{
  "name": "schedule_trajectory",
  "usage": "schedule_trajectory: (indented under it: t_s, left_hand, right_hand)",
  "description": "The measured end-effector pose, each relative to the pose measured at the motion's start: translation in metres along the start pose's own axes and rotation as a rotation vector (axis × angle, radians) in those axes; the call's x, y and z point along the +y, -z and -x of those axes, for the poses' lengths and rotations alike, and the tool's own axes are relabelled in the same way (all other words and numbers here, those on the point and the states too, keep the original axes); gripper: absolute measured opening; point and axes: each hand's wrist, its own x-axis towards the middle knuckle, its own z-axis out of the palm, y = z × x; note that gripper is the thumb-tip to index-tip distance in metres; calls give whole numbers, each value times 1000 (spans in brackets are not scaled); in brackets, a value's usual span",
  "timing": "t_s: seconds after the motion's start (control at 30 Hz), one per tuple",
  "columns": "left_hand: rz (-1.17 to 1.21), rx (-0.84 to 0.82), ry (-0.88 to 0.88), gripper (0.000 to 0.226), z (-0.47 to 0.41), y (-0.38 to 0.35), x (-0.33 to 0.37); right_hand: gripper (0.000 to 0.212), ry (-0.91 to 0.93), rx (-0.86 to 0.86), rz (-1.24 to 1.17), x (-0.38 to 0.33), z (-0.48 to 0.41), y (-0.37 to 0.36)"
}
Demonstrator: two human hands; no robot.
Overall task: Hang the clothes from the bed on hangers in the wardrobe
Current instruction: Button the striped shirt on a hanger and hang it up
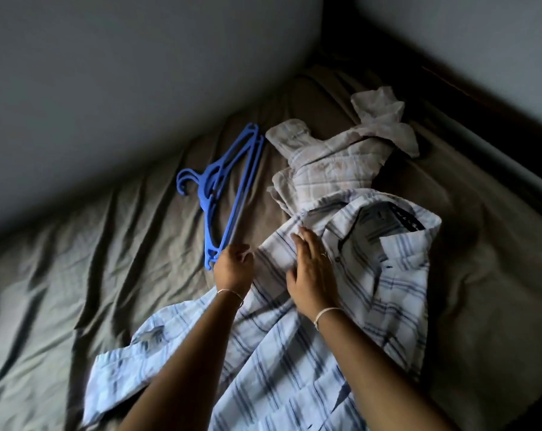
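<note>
A pale blue striped shirt (372, 275) lies spread on the bed, collar toward the far right. My right hand (310, 275) rests flat on its shoulder area, fingers apart. My left hand (232, 269) is curled at the shirt's left edge, right by the lower tip of a stack of blue plastic hangers (229, 188); whether it grips the hangers or the cloth is unclear. A second, beige checked shirt (331, 160) lies crumpled beyond the striped one.
The bed has a wrinkled grey-brown sheet (76, 275). A pale wall (123, 73) runs along the left side, and a dark wooden bed frame (481, 119) borders the far right. No wardrobe is in view.
</note>
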Motion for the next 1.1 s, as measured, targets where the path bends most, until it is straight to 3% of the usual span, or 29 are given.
schedule_trajectory:
  t_s: [0.17, 0.3, 0.47, 0.7, 0.87, 1.1]
  left_hand:
    - [4, 63, 149, 28, -31, 18, -34]
    - [-15, 78, 143, 36, -63, 20, -59]
    - [11, 96, 136, 19, -95, 19, -79]
    - [28, 18, 235, 11, -108, 26, -91]
    - [-38, -38, 223, 43, -106, 21, -81]
    - [36, 134, 249, 31, -99, 19, -82]
  right_hand:
    - [54, 78, -77, -54, -27, -24, -41]
    - [55, 149, -226, -93, -46, -47, -79]
    - [60, 152, -412, -21, -53, -61, -126]
    - [57, 19, -464, -51, -61, -64, -136]
    - [58, -115, -562, -151, -69, -70, -131]
    - [55, -322, -553, -358, -62, -62, -138]
